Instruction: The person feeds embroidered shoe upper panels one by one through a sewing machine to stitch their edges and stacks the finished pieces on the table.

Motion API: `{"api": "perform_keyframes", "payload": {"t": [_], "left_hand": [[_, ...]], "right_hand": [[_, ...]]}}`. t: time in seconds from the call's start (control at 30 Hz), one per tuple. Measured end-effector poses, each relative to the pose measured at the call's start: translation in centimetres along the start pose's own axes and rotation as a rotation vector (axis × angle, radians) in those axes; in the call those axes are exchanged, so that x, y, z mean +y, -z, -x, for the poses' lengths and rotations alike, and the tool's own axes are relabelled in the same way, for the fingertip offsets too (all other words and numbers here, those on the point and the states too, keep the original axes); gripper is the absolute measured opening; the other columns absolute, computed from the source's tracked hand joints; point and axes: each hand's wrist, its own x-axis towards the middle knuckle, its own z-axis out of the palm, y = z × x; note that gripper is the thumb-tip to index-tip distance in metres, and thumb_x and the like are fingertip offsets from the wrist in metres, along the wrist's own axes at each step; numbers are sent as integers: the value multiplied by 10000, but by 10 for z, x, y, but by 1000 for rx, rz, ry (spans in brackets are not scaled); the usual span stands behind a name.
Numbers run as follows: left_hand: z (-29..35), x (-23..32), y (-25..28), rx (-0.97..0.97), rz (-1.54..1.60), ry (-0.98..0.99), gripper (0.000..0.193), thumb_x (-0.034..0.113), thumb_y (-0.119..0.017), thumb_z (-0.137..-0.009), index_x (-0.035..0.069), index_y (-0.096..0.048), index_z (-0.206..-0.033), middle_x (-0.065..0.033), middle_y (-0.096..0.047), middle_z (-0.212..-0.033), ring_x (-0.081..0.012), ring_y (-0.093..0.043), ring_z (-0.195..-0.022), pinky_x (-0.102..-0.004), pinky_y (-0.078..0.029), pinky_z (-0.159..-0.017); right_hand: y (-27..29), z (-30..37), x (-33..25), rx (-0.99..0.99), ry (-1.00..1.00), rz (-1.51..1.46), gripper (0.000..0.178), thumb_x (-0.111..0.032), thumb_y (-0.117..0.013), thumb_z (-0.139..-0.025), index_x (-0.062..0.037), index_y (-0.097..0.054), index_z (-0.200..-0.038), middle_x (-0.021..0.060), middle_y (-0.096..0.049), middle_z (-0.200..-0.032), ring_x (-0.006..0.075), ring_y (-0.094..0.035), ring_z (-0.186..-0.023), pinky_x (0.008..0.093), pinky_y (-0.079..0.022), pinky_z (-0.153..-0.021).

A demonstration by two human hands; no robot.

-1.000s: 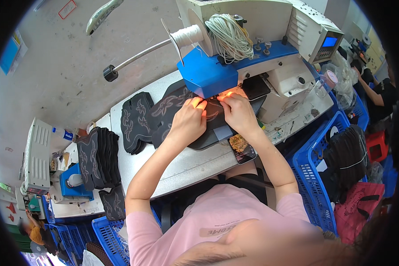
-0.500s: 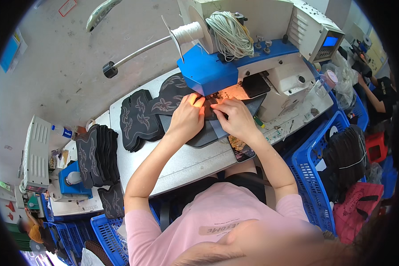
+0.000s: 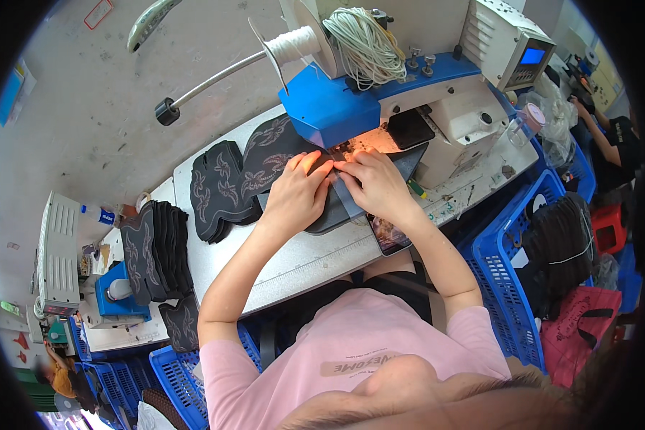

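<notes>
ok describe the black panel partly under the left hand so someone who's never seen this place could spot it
Find the blue machine head over the pale table. Just left of it, a broad black panel with pale curling patterns runs under the left hand. Unlike the similarly patterned stack to its left, it lies partly beneath that hand.

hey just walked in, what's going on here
A person sits at a sewing-type machine. The left hand and right hand are close together, fingers at a black patterned panel just below the machine's blue head. Similar panels lie stacked to the left, and a phone lies at the table's front edge.
</notes>
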Motion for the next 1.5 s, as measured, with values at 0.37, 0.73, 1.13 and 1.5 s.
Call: {"api": "perform_keyframes", "payload": {"t": [0.37,0.73,1.13,1.5], "left_hand": [[-11,2,0,3,-80,56,311,144,-599,-849,35,-621,-1139,-245,-562,-1172,-427,-537,-1084,-446,-495,-903],[37,22,20,-25,-166,150,408,290,-631,-889,103,-597,-1250,-292,-509,-1266,-448,-495,-1187,-469,-456,-961],[117,-5,33,241,181,135,612,-169,-554,-654,52,-606,-1221,-139,-620,-1066,-304,-604,-1007,-354,-514,-841],[189,-79,143,1274,323,1027,305,220,-562,-997,-81,-608,-1014,-66,-651,-915,-108,-548,-820,-270,-460,-769]], "right_hand": [[4,-2,-4,-51,-31,57,244,-141,-610,-865,-55,-672,-1085,146,-578,-904,316,-557,-900,407,-456,-830],[7,-2,-3,-53,-94,-14,217,-154,-615,-850,-56,-695,-1026,131,-607,-855,318,-579,-900,416,-471,-833],[5,-4,-4,-82,-133,41,245,-168,-626,-862,-86,-694,-1083,157,-604,-891,351,-576,-890,425,-465,-801],[9,-6,-11,-115,-185,17,258,-145,-611,-883,-101,-686,-1126,141,-584,-907,330,-554,-916,406,-458,-825]]}}
